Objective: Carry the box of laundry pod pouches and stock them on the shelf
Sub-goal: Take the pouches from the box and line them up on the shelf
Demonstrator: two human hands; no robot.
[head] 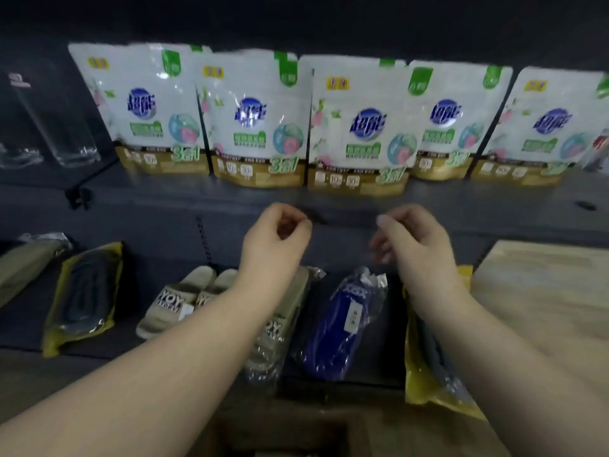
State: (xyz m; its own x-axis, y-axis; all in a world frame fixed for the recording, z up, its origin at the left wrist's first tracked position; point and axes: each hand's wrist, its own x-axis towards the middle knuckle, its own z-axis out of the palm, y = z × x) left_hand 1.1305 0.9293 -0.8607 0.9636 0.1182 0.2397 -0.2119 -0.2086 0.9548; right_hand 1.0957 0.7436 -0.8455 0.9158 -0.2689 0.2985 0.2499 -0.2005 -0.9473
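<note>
Upright on the shelf (329, 199) stand white-and-gold pouches (359, 127), while both hands, left (273, 239) and right (415, 242), hang loosely curled, empty.

pouches (359, 127): white, gold base, green tabs, blue logo
shelf (184, 196): dark grey
slippers (184, 301): beige
wrapped slipper (339, 328): deep blue

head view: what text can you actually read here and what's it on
"3in1": the laundry pod pouches on the shelf.
"10": their gold bottom bands.
"YOY": the beige slippers.
The pouches' blue brand logo, green labels and yellow tags: too blurred to read.
The blue slipper pack: unreadable.
</note>
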